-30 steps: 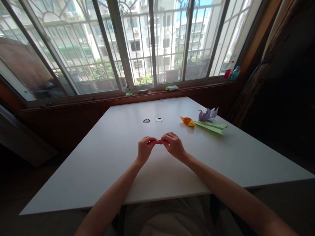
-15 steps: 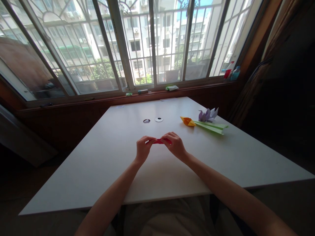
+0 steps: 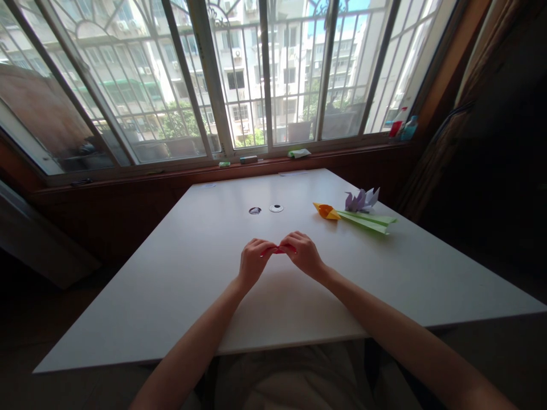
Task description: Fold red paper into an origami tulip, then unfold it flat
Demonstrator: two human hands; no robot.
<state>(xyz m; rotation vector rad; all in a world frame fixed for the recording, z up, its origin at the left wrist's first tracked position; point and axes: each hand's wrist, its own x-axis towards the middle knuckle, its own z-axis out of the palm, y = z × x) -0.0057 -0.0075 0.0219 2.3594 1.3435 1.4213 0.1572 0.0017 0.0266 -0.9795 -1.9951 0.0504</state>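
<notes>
A small piece of folded red paper (image 3: 280, 250) is pinched between my two hands above the middle of the white table (image 3: 171, 273). My left hand (image 3: 255, 259) closes on its left end, with thumb and fingertips pressed together. On its right end, my right hand (image 3: 302, 254) has the same kind of pinch. The fingertips of both hands nearly meet, so most of the paper is covered and its folded shape cannot be made out.
To the right lie an orange paper boat (image 3: 327, 212), a light green paper plane (image 3: 367, 221) and a purple folded paper piece (image 3: 362, 200). Two round cable holes (image 3: 276, 208) sit in the tabletop beyond my hands. Bottles (image 3: 409, 128) and a green-white packet (image 3: 299, 153) stand along the windowsill.
My left hand has moved slightly right, closer to my right hand. Less of the red paper shows between them. The things on the table have stayed put.
</notes>
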